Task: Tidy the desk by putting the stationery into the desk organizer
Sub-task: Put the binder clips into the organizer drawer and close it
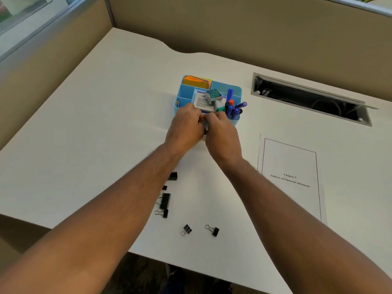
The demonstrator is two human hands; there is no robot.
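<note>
A light-blue desk organizer [237, 91] stands mid-desk. It holds orange sticky notes [196, 82], a white printed card [202, 101], a green stamp [214, 94] and blue markers [232, 110]. My left hand [186, 126] and my right hand [222, 132] meet at the organizer's front edge, fingers curled together around a small object [205, 128] that is mostly hidden. Several black binder clips lie on the desk nearer me: one [172, 176] by my left forearm, a larger one [165, 201], and two at the front [186, 229] [214, 230].
A printed sheet [290, 179] titled "Chapter 5" lies to the right on the white desk [106, 124]. An open cable slot [307, 98] sits at the back right. Beige partition walls [233, 24] enclose the desk's back and left.
</note>
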